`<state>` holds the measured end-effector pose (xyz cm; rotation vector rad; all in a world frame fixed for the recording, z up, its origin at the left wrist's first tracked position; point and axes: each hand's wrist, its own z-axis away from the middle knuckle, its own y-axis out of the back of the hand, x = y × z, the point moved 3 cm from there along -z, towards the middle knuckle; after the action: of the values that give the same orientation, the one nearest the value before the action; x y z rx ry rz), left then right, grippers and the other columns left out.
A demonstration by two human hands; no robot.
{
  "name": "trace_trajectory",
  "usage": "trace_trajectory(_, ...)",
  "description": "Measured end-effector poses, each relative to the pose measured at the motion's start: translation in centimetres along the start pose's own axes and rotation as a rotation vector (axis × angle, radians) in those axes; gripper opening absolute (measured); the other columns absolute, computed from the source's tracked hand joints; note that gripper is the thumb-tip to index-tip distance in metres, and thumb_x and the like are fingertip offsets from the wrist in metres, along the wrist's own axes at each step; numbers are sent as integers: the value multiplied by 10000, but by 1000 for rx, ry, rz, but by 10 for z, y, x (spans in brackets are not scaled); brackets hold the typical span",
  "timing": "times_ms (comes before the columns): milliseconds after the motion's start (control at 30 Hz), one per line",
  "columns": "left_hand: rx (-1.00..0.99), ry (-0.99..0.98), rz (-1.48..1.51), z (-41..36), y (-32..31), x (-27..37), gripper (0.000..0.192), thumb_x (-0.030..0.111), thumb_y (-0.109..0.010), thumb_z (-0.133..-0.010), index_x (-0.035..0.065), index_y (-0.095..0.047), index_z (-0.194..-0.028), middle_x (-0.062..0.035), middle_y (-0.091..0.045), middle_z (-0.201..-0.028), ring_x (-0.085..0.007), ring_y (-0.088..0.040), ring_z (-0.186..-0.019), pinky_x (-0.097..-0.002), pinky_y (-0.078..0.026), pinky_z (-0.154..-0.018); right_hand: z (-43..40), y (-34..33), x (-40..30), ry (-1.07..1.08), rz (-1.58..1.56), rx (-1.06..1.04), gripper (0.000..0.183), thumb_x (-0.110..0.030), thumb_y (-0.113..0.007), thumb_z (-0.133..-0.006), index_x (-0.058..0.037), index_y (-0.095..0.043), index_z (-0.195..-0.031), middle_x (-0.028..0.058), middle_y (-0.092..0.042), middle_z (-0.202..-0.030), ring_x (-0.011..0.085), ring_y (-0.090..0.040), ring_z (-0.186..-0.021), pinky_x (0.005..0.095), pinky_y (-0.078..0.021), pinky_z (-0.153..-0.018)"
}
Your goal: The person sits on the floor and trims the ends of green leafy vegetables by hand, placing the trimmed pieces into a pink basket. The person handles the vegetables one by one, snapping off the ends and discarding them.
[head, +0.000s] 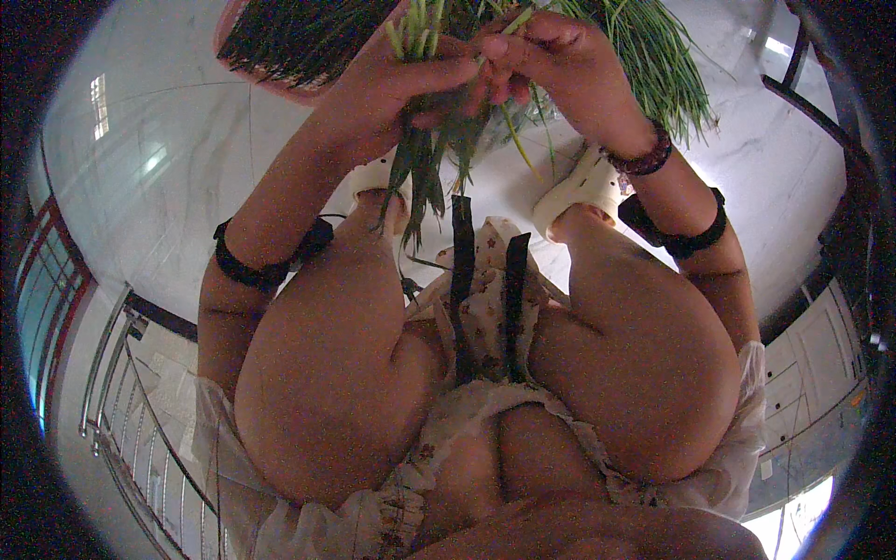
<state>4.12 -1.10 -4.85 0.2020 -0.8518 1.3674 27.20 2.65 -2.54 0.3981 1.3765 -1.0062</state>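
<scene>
My left hand (413, 80) is closed around a small bunch of green chive-like stalks (418, 35). Their pale cut ends point up, and the flat leaves (420, 182) hang down below the fingers. Close beside it, my right hand (560, 59) pinches a thin light-green stalk (519, 21) between thumb and fingers. The fingertips of both hands nearly meet, so whether they touch is hard to tell. Behind my right hand lies a large heap of long green leaves (658, 70).
A pink basin (308, 94) at the upper left holds dark green leaves (301, 38). Pale marble-look tiles (161, 182) cover the floor. My cream clogs (577, 185) stand below the hands. A metal rack (133, 378) is at lower left, and a dark metal frame (805, 105) at right.
</scene>
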Motion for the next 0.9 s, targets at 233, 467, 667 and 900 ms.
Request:
trace_trajectory(233,-127,-70,-35,-1,-6,10,294,338,-617,-1034,62,-664,-1121,-12,-663,-938,-96,-613,-777,-197,-419,-566,3,34,-17,-61,-14,234,454,-389,-472,-1122,-54,-671,-889,41,-686,-732,102,-651,-648,264,-520,-581)
trace_trajectory(467,-78,-17,-46,2,-18,14,306,376,-607,-1035,71,-636,-1037,-1,-616,-852,-73,-585,-747,-205,-434,-588,3,7,-12,-95,49,142,209,-218,-661,-1047,-54,-667,-917,7,-633,-737,105,-608,-660,270,-481,-577)
trace_trajectory(667,-153,-162,-94,-2,-21,20,284,333,-628,-1029,59,-654,-1099,-9,-652,-878,-73,-609,-754,-192,-422,-533,-6,47,-32,5,-254,452,344,-290,-518,-1111,-51,-652,-903,23,-636,-701,137,-602,-581,270,-477,-554)
trace_trajectory(900,120,-81,-31,4,-26,15,272,310,-635,-1029,66,-656,-1148,-9,-661,-891,-73,-609,-751,-184,-391,-512,5,-14,-35,52,364,433,370,-329,-504,-1114,-67,-642,-893,37,-631,-701,135,-611,-609,284,-473,-555)
